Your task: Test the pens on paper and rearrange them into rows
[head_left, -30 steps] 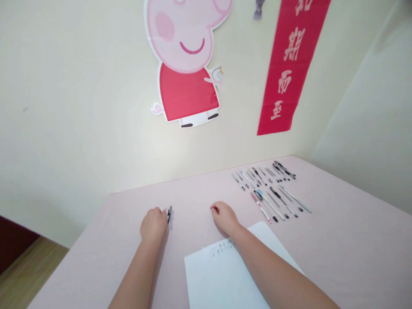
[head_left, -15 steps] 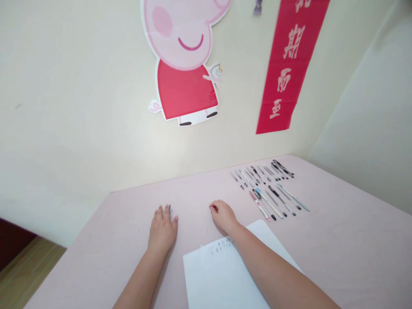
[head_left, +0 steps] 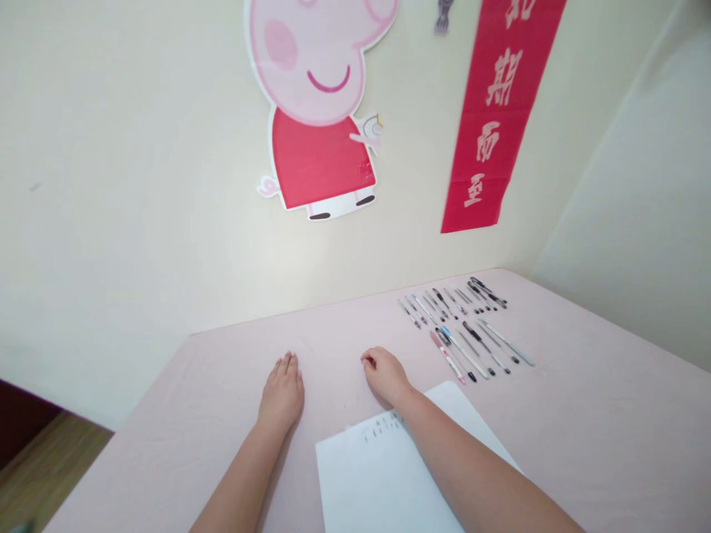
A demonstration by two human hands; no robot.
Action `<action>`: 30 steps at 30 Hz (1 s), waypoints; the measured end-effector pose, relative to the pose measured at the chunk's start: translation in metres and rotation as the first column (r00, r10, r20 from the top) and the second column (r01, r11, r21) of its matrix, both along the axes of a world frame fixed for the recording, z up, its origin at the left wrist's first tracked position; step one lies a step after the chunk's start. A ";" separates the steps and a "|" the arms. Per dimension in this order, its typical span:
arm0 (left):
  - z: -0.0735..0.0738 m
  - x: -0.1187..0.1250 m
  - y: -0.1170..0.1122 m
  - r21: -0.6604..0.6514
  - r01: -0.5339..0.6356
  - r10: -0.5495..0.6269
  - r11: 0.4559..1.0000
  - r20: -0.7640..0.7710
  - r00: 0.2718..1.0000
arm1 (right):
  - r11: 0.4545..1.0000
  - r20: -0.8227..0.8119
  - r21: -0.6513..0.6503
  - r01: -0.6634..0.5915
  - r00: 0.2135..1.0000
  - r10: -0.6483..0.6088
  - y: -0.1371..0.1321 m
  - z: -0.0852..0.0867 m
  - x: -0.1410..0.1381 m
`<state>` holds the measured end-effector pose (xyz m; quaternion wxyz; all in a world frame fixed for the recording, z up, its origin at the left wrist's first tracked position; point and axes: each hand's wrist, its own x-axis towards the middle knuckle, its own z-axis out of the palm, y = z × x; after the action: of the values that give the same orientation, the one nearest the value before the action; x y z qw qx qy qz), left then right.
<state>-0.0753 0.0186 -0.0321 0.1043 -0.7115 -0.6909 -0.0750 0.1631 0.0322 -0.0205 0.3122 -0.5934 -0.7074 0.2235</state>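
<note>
My left hand (head_left: 282, 392) lies palm down on the pink tabletop, its fingers stretched forward and close together. Whatever is beneath that palm is hidden. To the right, my right hand (head_left: 384, 374) rests on its side with the fingers curled in; I cannot make out what they hold, if anything. The right forearm crosses a white sheet of paper (head_left: 378, 481) with small dark marks along its top edge. Beyond my right hand lie several pens (head_left: 469, 352) side by side, among them a pink-and-white pen (head_left: 449, 359).
A second row of slim pens and dark-tipped pieces (head_left: 438, 305) lies farther back near the wall. The pink tabletop (head_left: 600, 414) meets the wall behind. A pig cutout (head_left: 325, 159) and a red banner (head_left: 494, 133) hang on that wall.
The fingers of my left hand have drawn together, and the small dark-and-clear object beside its index finger is now out of sight. My right hand has hardly moved.
</note>
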 end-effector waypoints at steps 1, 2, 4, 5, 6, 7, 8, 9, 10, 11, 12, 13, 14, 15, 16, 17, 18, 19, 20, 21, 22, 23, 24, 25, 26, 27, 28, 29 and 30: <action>-0.001 -0.001 0.001 0.011 0.006 -0.006 1.000 -0.001 1.000 | 1.000 -0.003 0.002 0.001 1.000 -0.001 0.000 0.000 0.000; -0.002 -0.001 0.001 0.021 0.011 -0.010 1.000 -0.002 1.000 | 1.000 -0.005 0.004 0.002 1.000 -0.002 0.000 0.000 0.000; -0.003 -0.002 0.001 0.031 0.018 -0.018 0.999 -0.002 1.000 | 1.000 -0.008 0.005 0.003 1.000 -0.003 0.000 0.000 0.000; -0.004 -0.002 0.001 0.033 0.020 -0.020 0.999 -0.002 1.000 | 1.000 -0.008 0.005 0.004 1.000 -0.004 0.000 0.000 0.000; -0.004 -0.002 0.001 0.036 0.022 -0.022 0.999 -0.004 1.000 | 1.000 -0.006 0.006 0.004 1.000 -0.004 0.000 0.000 0.000; -0.004 -0.002 0.001 0.039 0.024 -0.024 0.999 -0.004 1.000 | 1.000 -0.005 0.006 0.003 1.000 -0.003 0.000 0.000 0.000; -0.005 -0.003 0.001 0.041 0.027 -0.027 0.999 -0.004 1.000 | 1.000 -0.004 0.006 0.004 1.000 -0.003 0.000 0.000 0.000; -0.005 -0.003 0.002 0.045 0.030 -0.030 0.999 -0.001 1.000 | 1.000 -0.002 0.006 0.004 1.000 -0.004 -0.001 0.000 0.000; -0.006 -0.003 0.002 0.051 0.033 -0.033 0.998 0.004 0.999 | 1.000 -0.002 0.005 0.004 1.000 -0.004 -0.001 0.001 0.000; -0.006 -0.004 0.002 0.056 0.036 -0.036 0.998 0.011 0.999 | 1.000 -0.003 0.003 0.006 1.000 -0.006 -0.001 0.001 0.000; -0.007 -0.004 0.002 0.060 0.039 -0.040 0.997 0.020 0.999 | 1.000 -0.003 0.002 0.007 1.000 -0.007 -0.001 0.002 0.000; -0.007 -0.004 0.003 0.063 0.042 -0.044 0.997 0.029 0.999 | 1.000 -0.003 0.000 0.007 1.000 -0.007 -0.001 0.002 0.000; -0.008 -0.005 0.003 0.066 0.046 -0.049 0.997 0.041 0.998 | 1.000 -0.002 -0.004 0.006 1.000 -0.006 -0.001 0.002 0.000; -0.008 -0.005 0.004 0.068 0.051 -0.055 0.996 0.055 0.997 | 1.000 -0.002 -0.007 0.005 1.000 -0.005 -0.001 0.003 0.000; -0.008 -0.005 0.004 0.068 0.059 -0.064 0.996 0.071 0.995 | 1.000 -0.001 -0.010 0.003 1.000 -0.003 -0.001 0.003 0.000; -0.009 -0.005 0.005 0.068 0.071 -0.077 0.995 0.088 0.993 | 1.000 -0.001 -0.012 0.003 1.000 -0.003 -0.001 0.003 0.000; -0.009 -0.005 0.005 0.071 0.084 -0.091 0.994 0.106 0.990 | 1.000 -0.002 -0.013 0.003 1.000 -0.003 -0.001 0.003 0.000; -0.009 -0.005 0.006 0.079 0.096 -0.106 0.992 0.124 0.987 | 1.000 -0.003 -0.014 0.005 1.000 -0.005 -0.001 0.003 0.000; -0.008 -0.004 0.006 0.087 0.108 -0.120 0.990 0.140 0.983 | 1.000 -0.004 -0.013 0.007 1.000 -0.007 -0.001 0.003 0.000; -0.008 -0.004 0.007 0.097 0.116 -0.130 0.989 0.153 0.980 | 1.000 -0.006 -0.013 0.008 1.000 -0.008 -0.001 0.003 0.000; -0.007 -0.004 0.007 0.106 0.119 -0.136 0.987 0.165 0.977 | 1.000 -0.008 -0.011 0.007 1.000 -0.007 -0.001 0.003 0.000; -0.007 -0.003 0.007 0.114 0.119 -0.138 0.986 0.172 0.975 | 1.000 -0.009 -0.009 0.007 1.000 -0.007 -0.001 0.003 0.000; -0.006 -0.003 0.007 0.119 0.117 -0.136 0.986 0.175 0.975 | 1.000 -0.011 -0.007 0.005 1.000 -0.005 -0.001 0.002 0.000; -0.005 -0.002 0.007 0.120 0.113 -0.133 0.986 0.173 0.976 | 1.000 -0.012 -0.005 0.004 1.000 -0.004 -0.001 0.002 0.000; -0.004 -0.002 0.007 0.122 0.108 -0.128 0.987 0.168 0.978 | 1.000 -0.011 -0.005 0.003 1.000 -0.003 -0.001 0.002 0.000; -0.003 -0.002 0.007 0.123 0.102 -0.122 0.987 0.160 0.980 | 1.000 -0.009 -0.005 0.003 1.000 -0.003 -0.001 0.002 0.000; -0.003 -0.002 0.007 0.121 0.099 -0.117 0.988 0.150 0.982 | 1.000 -0.007 -0.005 0.004 1.000 -0.004 -0.001 0.002 0.000; -0.003 -0.002 0.008 0.118 0.095 -0.112 0.988 0.142 0.984 | 1.000 -0.005 -0.002 0.005 1.000 -0.005 -0.001 0.002 0.000; -0.003 -0.002 0.008 0.113 0.093 -0.108 0.989 0.134 0.985 | 1.000 -0.004 0.002 0.005 1.000 -0.005 -0.001 0.002 0.000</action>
<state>-0.0769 0.0265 -0.0347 0.0893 -0.7320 -0.6546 -0.1665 0.1630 0.0312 -0.0186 0.3146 -0.5943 -0.7057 0.2233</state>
